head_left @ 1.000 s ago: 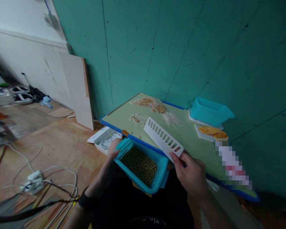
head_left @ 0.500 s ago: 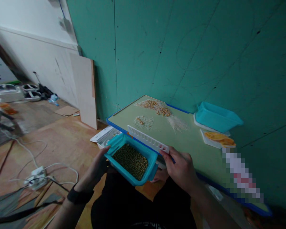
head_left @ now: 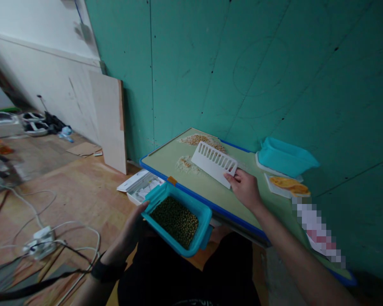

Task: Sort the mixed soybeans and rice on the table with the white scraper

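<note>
My left hand (head_left: 134, 227) grips the near-left end of a turquoise plastic container (head_left: 178, 250), held above my lap just off the table's front edge. Dark green beans (head_left: 170, 216) fill its bottom, with paler yellowish ones toward the right. Pinched in my right hand (head_left: 245, 187) is a white slotted plastic strip (head_left: 212, 168), tilted over the table with its row of slots on the far side. Beyond the strip, a pile of tan beans and pale grains (head_left: 196, 139) lies on the tabletop, partly hidden by it. A smaller scatter of grains (head_left: 187, 164) is to its left.
The pale green table (head_left: 255, 216) has a blue rim and stands against a green wall. A second turquoise container (head_left: 285, 157) and a yellow cloth-like item (head_left: 290, 185) on a white tray sit at its right. An open white box (head_left: 140, 187) lies below left; cables and a power strip (head_left: 40, 242) cover the floor.
My right hand has lifted the white strip from the container's far edge and moved it forward over the table, turning its face up. The turquoise container stays in my left hand.
</note>
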Tool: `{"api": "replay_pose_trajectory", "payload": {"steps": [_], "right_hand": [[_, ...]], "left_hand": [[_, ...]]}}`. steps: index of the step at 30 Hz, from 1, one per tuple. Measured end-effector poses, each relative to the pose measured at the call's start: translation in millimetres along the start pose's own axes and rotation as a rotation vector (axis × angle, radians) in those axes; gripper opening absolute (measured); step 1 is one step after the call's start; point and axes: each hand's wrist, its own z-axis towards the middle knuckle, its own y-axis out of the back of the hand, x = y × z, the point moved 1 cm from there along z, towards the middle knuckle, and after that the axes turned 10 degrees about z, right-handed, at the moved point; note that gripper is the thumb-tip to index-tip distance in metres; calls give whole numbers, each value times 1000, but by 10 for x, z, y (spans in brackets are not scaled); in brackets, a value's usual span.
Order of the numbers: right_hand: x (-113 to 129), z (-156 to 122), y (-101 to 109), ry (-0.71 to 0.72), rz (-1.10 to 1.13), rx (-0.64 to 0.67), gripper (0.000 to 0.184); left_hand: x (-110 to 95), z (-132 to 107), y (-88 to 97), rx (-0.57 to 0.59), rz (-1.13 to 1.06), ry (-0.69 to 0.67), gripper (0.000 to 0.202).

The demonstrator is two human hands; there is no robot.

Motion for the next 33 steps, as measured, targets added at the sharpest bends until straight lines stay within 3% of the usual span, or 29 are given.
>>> {"api": "replay_pose_trajectory", "payload": {"steps": [11, 16, 22, 30, 33], "right_hand": [[22, -49, -50, 16, 88, 50, 34], [42, -63, -48, 50, 107, 56, 34], [0, -24, -39, 57, 96, 30, 32], [-1, -48, -72, 34, 125, 84, 32], [33, -54, -91, 28, 144, 103, 33]], "left_hand": [[5, 6, 2, -2, 11, -9, 76], [-45, -46, 4, -36, 8, -73, 72], [-32, 17, 94, -44, 24, -96, 75], [29, 148, 195, -29, -21, -73, 88], [21, 146, 228, -44, -6, -100, 84]]}}
